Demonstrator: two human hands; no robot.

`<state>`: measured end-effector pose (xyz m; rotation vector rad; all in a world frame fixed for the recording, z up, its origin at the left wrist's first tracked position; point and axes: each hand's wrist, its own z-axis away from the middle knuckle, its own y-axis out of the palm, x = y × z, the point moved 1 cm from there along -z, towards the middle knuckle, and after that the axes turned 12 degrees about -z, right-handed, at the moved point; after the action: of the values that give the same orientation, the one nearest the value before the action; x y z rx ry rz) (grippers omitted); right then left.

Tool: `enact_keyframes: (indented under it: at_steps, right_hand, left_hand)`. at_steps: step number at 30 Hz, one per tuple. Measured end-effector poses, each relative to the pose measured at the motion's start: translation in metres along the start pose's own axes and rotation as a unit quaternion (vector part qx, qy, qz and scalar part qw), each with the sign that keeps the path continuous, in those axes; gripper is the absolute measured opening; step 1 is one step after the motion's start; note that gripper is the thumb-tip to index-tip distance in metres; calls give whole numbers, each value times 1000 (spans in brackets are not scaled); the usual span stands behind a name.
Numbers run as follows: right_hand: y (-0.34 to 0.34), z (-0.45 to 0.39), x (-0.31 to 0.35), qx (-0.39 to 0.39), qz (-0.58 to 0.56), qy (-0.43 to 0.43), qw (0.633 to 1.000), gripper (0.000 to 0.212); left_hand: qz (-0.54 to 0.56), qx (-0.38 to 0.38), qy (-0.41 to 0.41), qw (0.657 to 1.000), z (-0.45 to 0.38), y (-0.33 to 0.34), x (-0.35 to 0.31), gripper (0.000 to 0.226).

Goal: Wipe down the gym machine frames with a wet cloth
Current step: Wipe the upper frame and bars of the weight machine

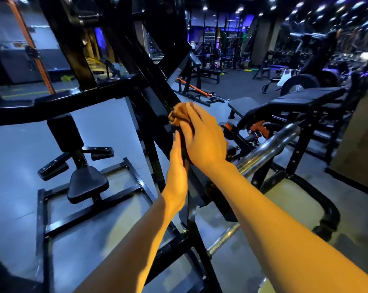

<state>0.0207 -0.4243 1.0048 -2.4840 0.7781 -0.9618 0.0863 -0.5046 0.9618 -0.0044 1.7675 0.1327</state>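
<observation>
A person wipes the slanted black frame bar [157,81] of a gym machine, both bare hands meeting on the bar at the centre of the head view. The right hand [202,136] lies over a bunched orange-brown cloth [178,114], fingers laid along the fabric and pressing it flat against the bar's upper face — a grip of pressure more than of clasping, which would let the cloth slide along the metal. The left hand [178,157], just below the cloth on the same bar, is seen edge-on against the bar's near side; it appears to steady the bar or trail the cloth's lower end, but whether its fingers wrap the metal cannot be told, since they are hidden behind the bar and blurred. Both forearms reach up from the lower edge of the view, converging on the bar, which suggests the wipe runs along its length. To the left of the bar, lower down, stand a black padded seat [86,182] and backrest pad [64,132] on the same machine's floor frame; to the right of it, a chrome bar [267,146] angles upward, with a black bench [305,98] beyond — frames likely not yet wiped.
</observation>
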Motion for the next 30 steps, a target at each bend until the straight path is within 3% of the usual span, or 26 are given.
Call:
enact_keyframes:
  at_steps: [3,7,14,19,24,28,30]
  right_hand:
    - [-20,43,-14,5,16,-22,1000,54]
    - [-43,106,-31,-27,30,18,999,56]
    - [-22,62,-13,-34,28,4,999,50]
    - [4,3,3,-15,28,8,999,53]
    - [-27,68,-13,-29,35,2,999,55]
    - [-38,99,-20,-34,22,42,998,55]
    - [-31,83,-14,-38,29,34,998,53]
  left_hand:
    - [-47,-37,11,998,-10,-7,2,48]
    - [-170,-75,54,981,-26,-26,6,49]
    - [-76,-53,59,994,-35,-13,21,55]
    - [-92,-68,55,992,-35,-14,17,51]
    - [-154,-85,79,981,-45,-29,11,49]
    - [-106,-46,99,988,-54,-24,12,68]
    - [-85,-40,95,991,-54,-21,16,63]
